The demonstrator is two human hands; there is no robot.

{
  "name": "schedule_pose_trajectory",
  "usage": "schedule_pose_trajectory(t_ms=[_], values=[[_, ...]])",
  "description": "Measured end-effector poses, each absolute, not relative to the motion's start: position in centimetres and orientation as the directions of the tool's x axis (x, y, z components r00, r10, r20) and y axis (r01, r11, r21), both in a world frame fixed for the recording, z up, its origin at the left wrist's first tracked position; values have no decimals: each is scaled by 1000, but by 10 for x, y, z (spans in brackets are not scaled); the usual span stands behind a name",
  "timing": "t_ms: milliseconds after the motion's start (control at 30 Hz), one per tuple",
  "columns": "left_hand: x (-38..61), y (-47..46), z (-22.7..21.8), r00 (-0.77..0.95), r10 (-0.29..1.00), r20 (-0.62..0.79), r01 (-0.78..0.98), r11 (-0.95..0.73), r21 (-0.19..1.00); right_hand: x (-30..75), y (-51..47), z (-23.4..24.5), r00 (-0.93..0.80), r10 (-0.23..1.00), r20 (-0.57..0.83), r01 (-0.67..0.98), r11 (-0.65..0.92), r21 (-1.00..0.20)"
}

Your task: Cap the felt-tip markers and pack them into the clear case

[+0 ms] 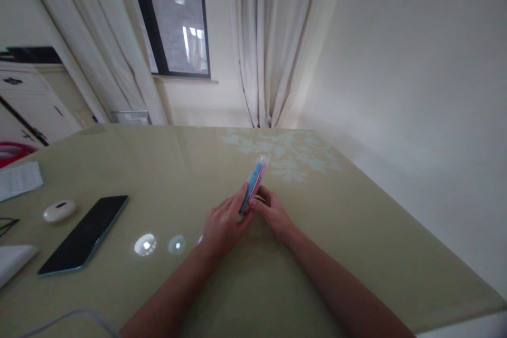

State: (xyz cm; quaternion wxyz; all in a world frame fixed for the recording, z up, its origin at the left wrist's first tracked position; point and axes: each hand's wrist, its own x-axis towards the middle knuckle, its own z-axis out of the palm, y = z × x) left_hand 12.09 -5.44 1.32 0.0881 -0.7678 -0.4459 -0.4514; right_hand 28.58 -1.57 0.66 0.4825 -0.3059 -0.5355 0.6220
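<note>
Both my hands meet near the middle of a green table [356,232] covered with a glossy sheet. My left hand [222,224] and my right hand [273,214] pinch between them the near end of a slim clear case [254,182] with blue and pink pieces inside. The case points away from me and rests low over the tabletop. Fingers of both hands are closed round its lower end, which they hide.
A dark phone [85,232] lies face up at the left. A small white oval object [59,210] sits beyond it, with folded paper [19,179] further left. A white floral print [281,150] marks the far tabletop. Curtains [269,37] and a window [174,16] stand behind.
</note>
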Motion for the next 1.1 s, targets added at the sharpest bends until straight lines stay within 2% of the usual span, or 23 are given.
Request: schedule_pose_trajectory(t_ms=[433, 700, 933, 1100], values=[[123, -56, 15, 215, 630, 746, 764, -585, 273, 288, -15, 2, -283, 953, 106, -314, 12, -949], [122, -63, 25, 244, 624, 742, 750, -606, 263, 287, -19, -2, -395, 919, -5, -415, -184, -891], [119, -65, 28, 221, 595, 773, 720, -634, 282, 282, -29, 0, -490, 871, -28, -429, -269, -862], [119, -66, 30, 213, 569, 794, 712, -647, 273, 282, -32, 5, -501, 865, -10, -417, -252, -873]])
